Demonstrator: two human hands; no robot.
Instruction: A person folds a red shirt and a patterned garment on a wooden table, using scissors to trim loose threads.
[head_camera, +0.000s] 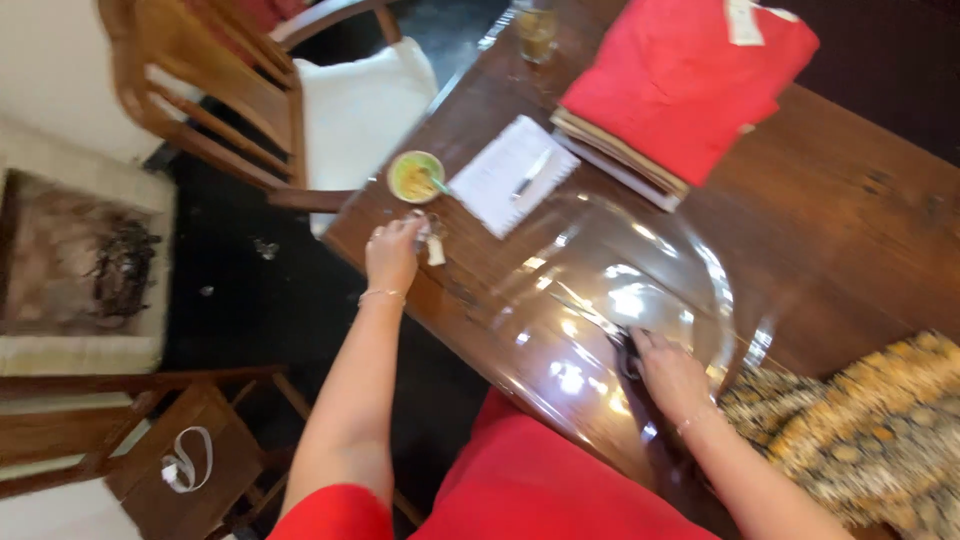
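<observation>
Wooden chairs (200, 90) stood in the upper left of the frame, close to the table (850, 200) edge, with dark floor between. The left hand (392, 252) was near that edge, its fingers pinching small keys with a tag (432, 240). Just above sat a green cup (415, 177) and a white notepad with a pen (513, 175). A red cloth on books (680, 80) filled the top middle. The right hand (672, 375) pressed flat on a dark cloth (628, 352), fingers spread. A patterned fabric (860, 430) crowded the lower right.
</observation>
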